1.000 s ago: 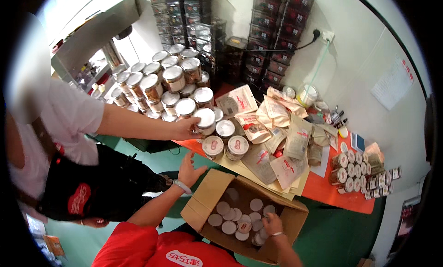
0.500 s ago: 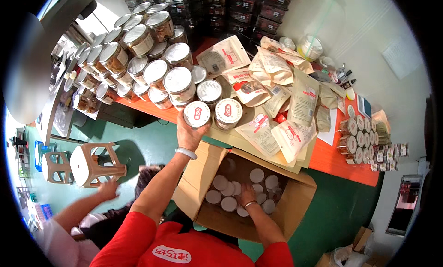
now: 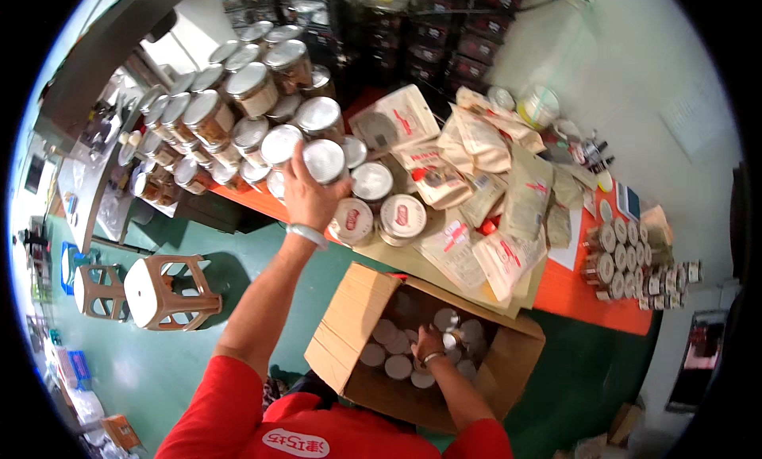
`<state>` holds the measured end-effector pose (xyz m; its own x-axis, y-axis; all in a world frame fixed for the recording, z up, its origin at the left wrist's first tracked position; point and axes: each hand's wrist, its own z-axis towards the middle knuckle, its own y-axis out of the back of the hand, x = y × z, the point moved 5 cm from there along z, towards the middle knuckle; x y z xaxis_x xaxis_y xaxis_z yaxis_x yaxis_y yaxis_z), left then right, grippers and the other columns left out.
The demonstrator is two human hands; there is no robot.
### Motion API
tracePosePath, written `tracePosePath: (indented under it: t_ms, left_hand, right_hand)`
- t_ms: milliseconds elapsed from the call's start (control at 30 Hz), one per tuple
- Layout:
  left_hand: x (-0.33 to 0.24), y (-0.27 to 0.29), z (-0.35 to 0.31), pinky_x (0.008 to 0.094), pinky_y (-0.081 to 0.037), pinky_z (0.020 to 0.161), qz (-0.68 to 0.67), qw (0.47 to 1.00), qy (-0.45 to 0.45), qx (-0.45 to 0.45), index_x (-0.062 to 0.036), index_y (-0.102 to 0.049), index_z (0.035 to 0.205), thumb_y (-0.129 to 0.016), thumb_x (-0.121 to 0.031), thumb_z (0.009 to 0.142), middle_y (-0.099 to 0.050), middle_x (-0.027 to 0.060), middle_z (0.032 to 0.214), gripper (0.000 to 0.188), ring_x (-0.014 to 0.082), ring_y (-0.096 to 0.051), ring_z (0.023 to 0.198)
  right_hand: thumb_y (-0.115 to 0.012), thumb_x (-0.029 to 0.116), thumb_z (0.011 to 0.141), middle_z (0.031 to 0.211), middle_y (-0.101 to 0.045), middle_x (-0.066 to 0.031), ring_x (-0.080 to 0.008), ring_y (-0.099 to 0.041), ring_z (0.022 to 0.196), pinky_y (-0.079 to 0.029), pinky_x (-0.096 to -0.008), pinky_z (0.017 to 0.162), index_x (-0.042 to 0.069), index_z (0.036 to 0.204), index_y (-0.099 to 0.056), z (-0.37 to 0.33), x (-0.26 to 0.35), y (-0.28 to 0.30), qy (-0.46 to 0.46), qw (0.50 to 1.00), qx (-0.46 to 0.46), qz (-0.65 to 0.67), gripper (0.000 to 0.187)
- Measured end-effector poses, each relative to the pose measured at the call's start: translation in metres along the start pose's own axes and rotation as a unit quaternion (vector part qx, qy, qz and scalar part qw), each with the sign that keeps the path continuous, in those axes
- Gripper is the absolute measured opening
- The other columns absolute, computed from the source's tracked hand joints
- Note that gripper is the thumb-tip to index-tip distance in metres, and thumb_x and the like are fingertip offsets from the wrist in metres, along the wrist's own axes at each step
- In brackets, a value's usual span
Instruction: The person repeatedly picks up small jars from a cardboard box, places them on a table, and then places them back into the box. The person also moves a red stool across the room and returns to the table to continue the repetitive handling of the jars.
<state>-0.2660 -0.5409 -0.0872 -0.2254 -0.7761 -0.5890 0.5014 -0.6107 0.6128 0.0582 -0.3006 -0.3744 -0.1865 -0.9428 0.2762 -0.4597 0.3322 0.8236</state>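
My left hand [image 3: 312,194] is at the near edge of the clustered jars, thumb and fingers round the near side of a silver-lidded jar [image 3: 324,160]. Close to its thumb stands a clear jar with a white-and-red lid [image 3: 352,221], with a matching jar [image 3: 403,216] to the right. Inside the open cardboard box [image 3: 340,332], my right hand [image 3: 429,345] reaches down among several pale-lidded jars [image 3: 398,368]. A shiny, seemingly tilted jar [image 3: 452,340] lies beside it. The right fingertips are partly hidden, so their grip does not show.
Packed pouches [image 3: 508,260] lie heaped on the orange table [image 3: 591,300]. More small jars [image 3: 615,256] stand at its right end, beside a scale [image 3: 627,201]. Plastic stools [image 3: 171,292] stand on the green floor at left; stacked dark containers [image 3: 429,38] rise behind.
My left hand has left the white-and-red-lidded jar and moved up to a silver-lidded one behind it. My right hand stays in the box. The other person at left has gone from view.
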Motion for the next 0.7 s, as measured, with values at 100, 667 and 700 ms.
tracePosePath:
  t_ms: [100, 667, 700]
  left_hand:
    - [0.009, -0.01, 0.0, 0.0444, -0.045, 0.09, 0.014, 0.999, 0.037, 0.008, -0.0089, -0.028, 0.141, -0.084, -0.025, 0.061, -0.045, 0.0234, 0.119, 0.099, 0.04, -0.05, 0.107]
    - [0.002, 0.142, -0.126, 0.0434, -0.034, 0.106, -0.477, 0.611, 0.224, 0.591, -0.0079, -0.016, 0.144, -0.09, -0.023, 0.051, -0.039, 0.0151, 0.135, 0.12, 0.0271, -0.041, 0.127]
    - [0.003, 0.144, -0.148, 0.0441, -0.033, 0.107, -0.492, 0.553, 0.271, 0.615, -0.0089, -0.014, 0.144, -0.09, -0.018, 0.052, -0.039, 0.0157, 0.136, 0.119, 0.0273, -0.041, 0.127]
  right_hand:
    - [-0.07, 0.027, 0.075, 0.116, -0.053, -0.0275, -0.0432, -0.052, 0.108, -0.046, -0.0459, 0.091, -0.003, 0.122, -0.051, 0.003, 0.001, 0.001, -0.057, 0.992, 0.109, 0.029, 0.059]
    - [-0.066, 0.016, 0.076, 0.096, -0.064, -0.0215, -0.0369, -0.06, 0.089, -0.049, -0.0416, 0.08, 0.0, 0.107, -0.062, 0.058, 0.05, -0.07, -0.092, 0.983, -0.091, 0.131, 0.034]
    - [-0.065, 0.015, 0.076, 0.094, -0.064, -0.021, -0.0361, -0.061, 0.087, -0.05, -0.0409, 0.077, 0.001, 0.105, -0.062, 0.043, 0.055, -0.05, -0.098, 0.977, -0.037, 0.185, 0.033]
